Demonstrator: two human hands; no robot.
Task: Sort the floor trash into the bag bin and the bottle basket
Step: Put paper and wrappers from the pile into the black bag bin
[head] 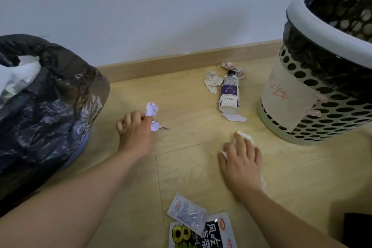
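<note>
Reaching low and forward with both bare arms.
Pinching a crumpled paper scrap (152,109) between thumb and curled fingers of the left hand (136,133), knuckles up, left forearm (84,193) stretched in from the lower left; pressing the right hand (241,160) palm-down on a white wad (248,138), fingers straight and slightly spread.

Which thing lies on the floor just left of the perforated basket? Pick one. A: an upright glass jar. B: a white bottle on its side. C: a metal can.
B: the white bottle lies on its side near the baseboard, apart from the perforated basket, with crumpled paper beside it.
</note>
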